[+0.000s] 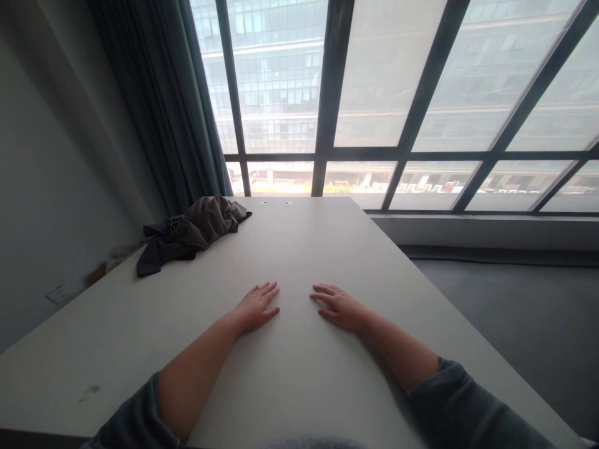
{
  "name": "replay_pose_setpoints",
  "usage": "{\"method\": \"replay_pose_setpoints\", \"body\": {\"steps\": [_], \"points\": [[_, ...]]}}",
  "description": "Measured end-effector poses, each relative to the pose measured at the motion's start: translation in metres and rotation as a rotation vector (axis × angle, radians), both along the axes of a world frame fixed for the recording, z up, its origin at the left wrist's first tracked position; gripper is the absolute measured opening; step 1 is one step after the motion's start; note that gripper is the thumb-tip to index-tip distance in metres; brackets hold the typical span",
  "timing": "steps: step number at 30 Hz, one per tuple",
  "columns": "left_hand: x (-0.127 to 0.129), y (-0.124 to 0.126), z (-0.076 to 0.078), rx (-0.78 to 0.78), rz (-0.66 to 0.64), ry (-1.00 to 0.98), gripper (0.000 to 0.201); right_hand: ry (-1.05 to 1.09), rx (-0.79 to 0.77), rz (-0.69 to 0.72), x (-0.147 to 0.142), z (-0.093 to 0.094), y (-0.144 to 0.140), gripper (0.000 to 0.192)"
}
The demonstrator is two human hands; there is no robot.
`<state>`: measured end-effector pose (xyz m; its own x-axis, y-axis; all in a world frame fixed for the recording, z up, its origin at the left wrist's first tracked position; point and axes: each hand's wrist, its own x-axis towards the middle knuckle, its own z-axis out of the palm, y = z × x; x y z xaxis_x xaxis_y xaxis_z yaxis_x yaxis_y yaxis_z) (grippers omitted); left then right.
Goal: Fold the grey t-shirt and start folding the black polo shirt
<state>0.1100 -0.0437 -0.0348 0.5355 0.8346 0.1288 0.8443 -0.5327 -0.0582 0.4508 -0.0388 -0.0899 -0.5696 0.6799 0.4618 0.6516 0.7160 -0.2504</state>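
My left hand [257, 307] lies flat on the white table [299, 368], fingers stretched out and nothing in them. Across a small gap, my right hand [339, 307] rests palm down on the same surface, its fingers spread. Both hands are apart from each other. Toward the back left of the table sits a crumpled heap of dark cloth [206, 223], brownish grey with a darker part hanging toward the left; it is nearer my left hand, and neither hand touches it.
Tall windows [327, 125] with dark frames stand behind the table. A dark curtain [163, 112] hangs at the left, beside a wall with a socket [57, 294]. Two small fittings [289, 202] are set in the table's far end. Grey floor [515, 318] lies to the right.
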Motion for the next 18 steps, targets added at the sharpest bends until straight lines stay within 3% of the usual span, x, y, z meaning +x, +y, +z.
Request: {"method": "replay_pose_setpoints", "body": {"steps": [18], "points": [[0.026, 0.012, -0.005, 0.157, 0.183, -0.01, 0.073, -0.006, 0.006, 0.017, 0.002, -0.002, 0.005, 0.055]]}}
